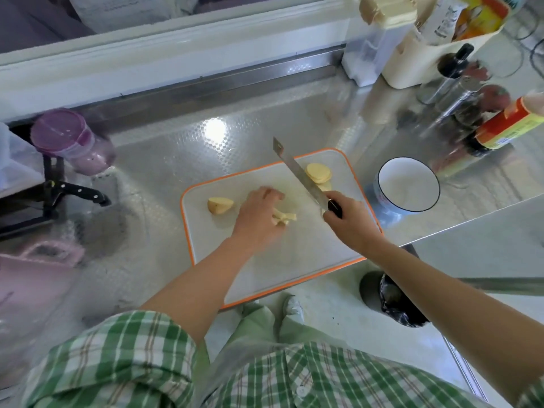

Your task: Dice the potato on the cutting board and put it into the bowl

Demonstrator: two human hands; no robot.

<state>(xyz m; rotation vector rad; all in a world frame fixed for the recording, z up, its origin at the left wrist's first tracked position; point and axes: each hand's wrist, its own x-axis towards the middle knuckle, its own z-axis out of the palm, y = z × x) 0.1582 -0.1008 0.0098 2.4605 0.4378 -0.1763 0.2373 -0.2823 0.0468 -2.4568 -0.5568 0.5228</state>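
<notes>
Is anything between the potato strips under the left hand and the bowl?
Only the right hand with the knife, which crosses the cutting board between the potato strips and the bowl. The potato slices lie behind that line.

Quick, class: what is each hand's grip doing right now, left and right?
Left hand: holds the potato strips.
Right hand: grips the knife.
</notes>
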